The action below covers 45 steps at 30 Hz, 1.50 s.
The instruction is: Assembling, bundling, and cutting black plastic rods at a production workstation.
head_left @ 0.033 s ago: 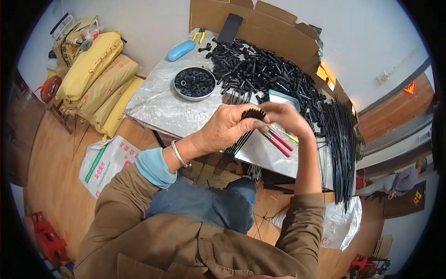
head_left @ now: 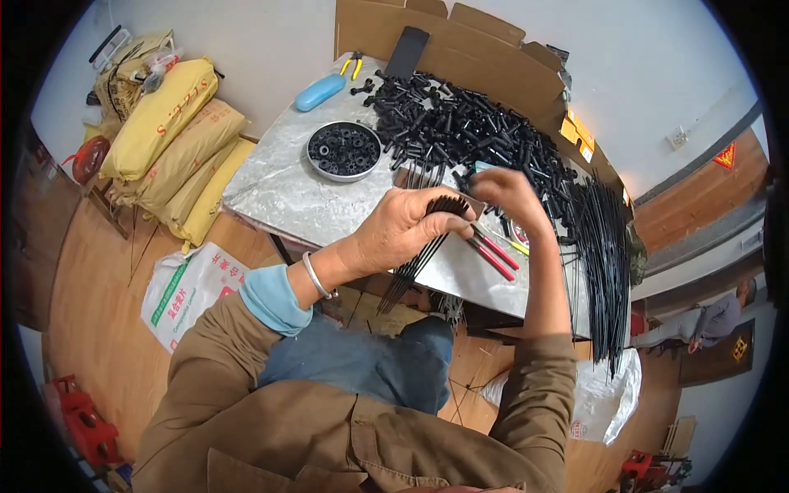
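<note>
Now I see the right hand point(head_left: 513, 197) slightly higher than before, half-curled, contents unclear, leaving the black rods point(head_left: 416, 267) to the left hand point(head_left: 407, 223), closed around them.

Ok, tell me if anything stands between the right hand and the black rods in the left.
Nothing visible does: the right hand hovers beside the exposed ends of the black rods, which the left hand clasps near those ends.
</note>
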Tool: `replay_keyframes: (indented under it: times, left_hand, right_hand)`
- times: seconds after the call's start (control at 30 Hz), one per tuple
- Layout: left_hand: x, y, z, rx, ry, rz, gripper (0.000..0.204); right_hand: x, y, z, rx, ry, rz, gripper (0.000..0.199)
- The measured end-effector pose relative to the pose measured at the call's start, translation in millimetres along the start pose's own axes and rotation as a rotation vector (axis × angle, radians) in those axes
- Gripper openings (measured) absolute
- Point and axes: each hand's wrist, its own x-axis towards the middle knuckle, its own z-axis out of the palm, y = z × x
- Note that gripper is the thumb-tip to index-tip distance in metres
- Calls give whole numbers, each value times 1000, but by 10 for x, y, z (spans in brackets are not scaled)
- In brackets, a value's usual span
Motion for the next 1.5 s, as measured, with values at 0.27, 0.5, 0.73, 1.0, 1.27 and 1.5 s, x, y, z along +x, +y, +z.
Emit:
replay_keyframes:
  times: [0.27, 0.5, 0.73, 1.0, 1.27, 1.5]
  left_hand:
    - [52, -60, -33, -1, -41, -33, 20]
    - [99, -100, -20, -41, -29, -94, 19]
    - [89, -116, 1, -173, -25, -155, 19]
    - [111, -59, 14, -167, -32, -146, 18]
    - [134, -53, 39, -163, -56, -140, 20]
    - [123, -24, 57, -193, -53, -150, 20]
  right_hand:
    - [670, 999, -251, -860, 245, 188, 20]
    - [695, 1009, -283, -1192, 272, 57, 14]
    - [505, 899, -378, -1249, 357, -33, 15]
    - [-476, -483, -187, -160, 362, -351, 14]
    - [-931, -1008, 109, -312, 437, -519, 14]
    - [-897, -947, 145, -429, 452, -609, 12]
